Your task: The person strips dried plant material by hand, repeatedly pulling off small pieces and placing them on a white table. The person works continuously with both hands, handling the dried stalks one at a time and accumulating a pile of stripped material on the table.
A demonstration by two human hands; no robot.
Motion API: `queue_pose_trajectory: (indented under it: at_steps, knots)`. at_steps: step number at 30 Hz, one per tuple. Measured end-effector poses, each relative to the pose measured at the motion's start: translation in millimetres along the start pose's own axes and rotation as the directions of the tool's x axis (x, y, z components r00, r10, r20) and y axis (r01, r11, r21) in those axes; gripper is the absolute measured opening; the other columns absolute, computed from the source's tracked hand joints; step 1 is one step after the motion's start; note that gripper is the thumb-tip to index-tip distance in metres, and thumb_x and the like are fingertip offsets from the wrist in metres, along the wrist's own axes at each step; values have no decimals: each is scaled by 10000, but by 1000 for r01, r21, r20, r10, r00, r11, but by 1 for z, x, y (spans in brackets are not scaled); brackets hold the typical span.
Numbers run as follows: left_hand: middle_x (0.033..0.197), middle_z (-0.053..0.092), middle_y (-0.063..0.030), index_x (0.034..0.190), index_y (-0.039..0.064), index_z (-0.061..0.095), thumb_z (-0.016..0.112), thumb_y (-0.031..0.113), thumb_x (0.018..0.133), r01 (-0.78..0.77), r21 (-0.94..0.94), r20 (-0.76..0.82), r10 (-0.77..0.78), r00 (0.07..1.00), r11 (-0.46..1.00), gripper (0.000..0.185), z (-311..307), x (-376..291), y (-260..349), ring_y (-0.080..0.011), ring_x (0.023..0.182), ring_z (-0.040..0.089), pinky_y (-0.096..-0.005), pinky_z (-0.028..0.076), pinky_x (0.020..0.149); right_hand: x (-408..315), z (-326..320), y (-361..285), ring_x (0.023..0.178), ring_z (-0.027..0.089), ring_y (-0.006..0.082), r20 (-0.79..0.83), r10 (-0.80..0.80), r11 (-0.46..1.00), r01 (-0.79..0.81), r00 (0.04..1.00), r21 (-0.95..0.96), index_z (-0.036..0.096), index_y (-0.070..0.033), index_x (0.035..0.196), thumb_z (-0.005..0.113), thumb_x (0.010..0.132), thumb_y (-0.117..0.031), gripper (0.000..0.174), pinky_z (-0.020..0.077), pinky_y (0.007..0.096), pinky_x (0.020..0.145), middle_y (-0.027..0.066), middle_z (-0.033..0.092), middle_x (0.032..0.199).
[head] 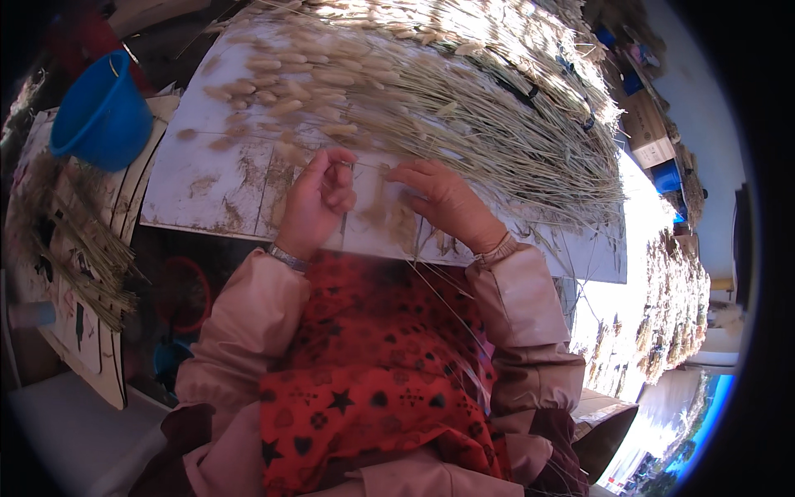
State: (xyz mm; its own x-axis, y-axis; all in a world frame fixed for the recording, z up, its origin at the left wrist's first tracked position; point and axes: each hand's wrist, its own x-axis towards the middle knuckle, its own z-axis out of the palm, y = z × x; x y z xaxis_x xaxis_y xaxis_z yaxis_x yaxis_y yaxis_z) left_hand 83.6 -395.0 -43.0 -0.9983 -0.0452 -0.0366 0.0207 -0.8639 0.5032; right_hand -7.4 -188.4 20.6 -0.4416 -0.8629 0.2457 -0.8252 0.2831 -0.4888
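My left hand is raised over the near part of the white board, fingers curled, with a thin dried stem at its fingertips. To its right, my right hand is near the stem's other side, fingers bent; whether they pinch it is not clear. Something pale and blurred lies between the hands. Beyond them a wide spread of dried bunny tail grass covers the board, fluffy heads to the left and stalks to the right. A few loose stalks hang over my red patterned apron.
The worn white board ends at my apron. On the left are a blue plastic bucket and tied dried stems on cardboard. Sunlit bundles stand at the right, with a cardboard box behind.
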Motion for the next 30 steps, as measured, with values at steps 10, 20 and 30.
queue_pose_trajectory:
  at_steps: [10, 20, 30]
  knots:
    - [845, 529, 35, 1167, 83, 515, 572, 391, 943, -47, 238, 57, 35, 998, 970, 386, 3, -1, -5, -47, 566, 353, -213, 334, 534, 48, -3, -8, 792, 620, 312, -87, 56, 941, -81, 995, -329, 649, -89, 820, 613, 843, -181, 101, 498, 412, 668, 98, 617, 808]
    - [758, 509, 25, 1061, 59, 564, 568, 244, 959, -2, 619, -85, 70, 994, 786, 211, 18, -5, -11, -28, 525, 326, -172, 282, 480, 63, 12, -15, 828, 632, 312, -100, 141, 913, -169, 985, -372, 618, -104, 1032, 626, 797, -117, 236, 518, 413, 674, 116, 625, 944]
    - [728, 501, 37, 983, 65, 609, 479, 294, 979, -32, 548, -108, 109, 988, 836, 264, 11, -5, -6, -9, 532, 351, -173, 256, 465, 45, 7, -33, 736, 575, 188, -168, 261, 901, -177, 951, 397, 588, -62, 1143, 652, 827, -47, 323, 479, 272, 653, 76, 609, 926]
